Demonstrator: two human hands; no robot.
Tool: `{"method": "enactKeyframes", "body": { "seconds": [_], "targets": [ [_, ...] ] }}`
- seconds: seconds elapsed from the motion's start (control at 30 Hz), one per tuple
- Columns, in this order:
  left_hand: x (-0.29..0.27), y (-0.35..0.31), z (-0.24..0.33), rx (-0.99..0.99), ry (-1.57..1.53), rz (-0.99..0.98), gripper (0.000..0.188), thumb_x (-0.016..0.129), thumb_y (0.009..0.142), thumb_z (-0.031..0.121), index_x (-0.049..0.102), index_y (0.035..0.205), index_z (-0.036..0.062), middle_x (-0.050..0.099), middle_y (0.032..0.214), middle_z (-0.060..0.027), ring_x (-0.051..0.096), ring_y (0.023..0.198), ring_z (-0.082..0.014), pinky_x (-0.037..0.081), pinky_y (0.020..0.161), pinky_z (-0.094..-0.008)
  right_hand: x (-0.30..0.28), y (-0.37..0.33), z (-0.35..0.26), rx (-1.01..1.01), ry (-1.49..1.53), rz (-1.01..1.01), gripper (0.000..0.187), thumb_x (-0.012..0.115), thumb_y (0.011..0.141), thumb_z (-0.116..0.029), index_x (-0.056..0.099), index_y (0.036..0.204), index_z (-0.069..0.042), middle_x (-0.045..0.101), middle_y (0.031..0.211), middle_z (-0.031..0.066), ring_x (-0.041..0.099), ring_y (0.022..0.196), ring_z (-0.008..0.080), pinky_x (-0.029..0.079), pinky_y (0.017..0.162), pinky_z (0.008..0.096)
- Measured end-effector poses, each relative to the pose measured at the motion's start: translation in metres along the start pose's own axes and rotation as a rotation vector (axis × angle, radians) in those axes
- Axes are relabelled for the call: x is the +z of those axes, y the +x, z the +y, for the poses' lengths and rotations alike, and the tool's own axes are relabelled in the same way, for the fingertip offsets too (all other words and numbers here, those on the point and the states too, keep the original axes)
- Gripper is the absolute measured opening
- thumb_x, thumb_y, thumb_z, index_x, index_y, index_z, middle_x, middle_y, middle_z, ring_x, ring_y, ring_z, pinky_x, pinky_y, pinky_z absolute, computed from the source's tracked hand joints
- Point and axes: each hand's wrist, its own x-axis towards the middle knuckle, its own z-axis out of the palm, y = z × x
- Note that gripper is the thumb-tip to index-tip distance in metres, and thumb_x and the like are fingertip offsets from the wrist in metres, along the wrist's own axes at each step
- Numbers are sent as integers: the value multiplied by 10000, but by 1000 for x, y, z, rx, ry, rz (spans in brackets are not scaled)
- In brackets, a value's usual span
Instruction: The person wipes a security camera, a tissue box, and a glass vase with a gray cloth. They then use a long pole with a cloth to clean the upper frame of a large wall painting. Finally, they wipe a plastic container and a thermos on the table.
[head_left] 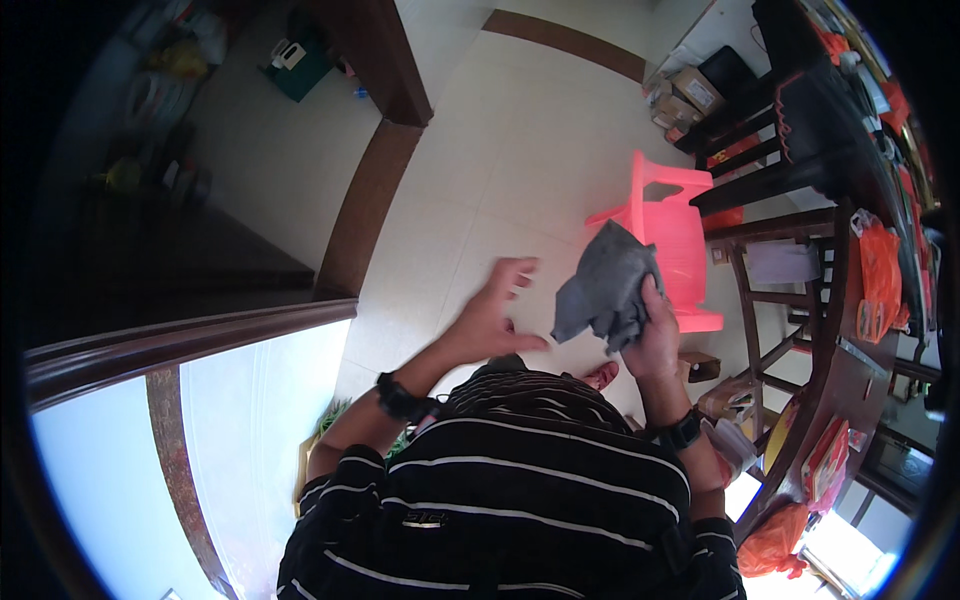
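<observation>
One grey cloth [606, 280] above pale tiled floor [490, 150]

Likely a home, pale tiled floor [500, 130], dark wooden door frame [390, 65], pink plastic chair [675, 240]

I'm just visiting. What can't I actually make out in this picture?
All in the head view:
- Right hand: its underside grip, hidden by the grey cloth.
- Left hand: fine detail, lost to blur.
- Pink chair: part of it, hidden by the cloth.
- Yellow item, upper left: too dim and small to identify.
- Orange bag, lower right: contents, hidden by its own plastic.
</observation>
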Motion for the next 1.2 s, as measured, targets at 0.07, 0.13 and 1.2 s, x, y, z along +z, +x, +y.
{"method": "enactKeyframes", "body": {
  "seconds": [0.07, 0.13, 1.2],
  "targets": [
    [24, 5, 12, 118, 111, -51, 915, 832, 663, 135, 295, 1399, 43, 385, 1337, -151, 495, 1196, -290, 425, 975, -399, 14, 6, 7, 12, -17, -8, 451, 422, 1022, -341, 465, 1303, 10, 593, 1221, 135, 606, 1078, 232, 498, 916, 359],
    [26, 9, 14, 75, 233, 44, 543, 666, 810, 57, 431, 1297, 4, 512, 1169, -146, 581, 1036, -278, 480, 867, -362, 21, 10, 11, -17, -51, -61, 429, 415, 1029, -334, 485, 1271, 13, 626, 1126, 128, 641, 977, 217, 531, 836, 330],
    [-200, 252, 27, -377, -691, 69, 402, 567, 943, 171, 518, 1246, -89, 626, 1157, -153, 629, 1033, -237, 495, 927, -368, 56, 298, -59, -632, -1117, -108, 773, 747, 789, -438, 435, 1391, -67, 451, 1392, 206, 391, 1303, 374, 308, 1106, 466]
  ]
}}
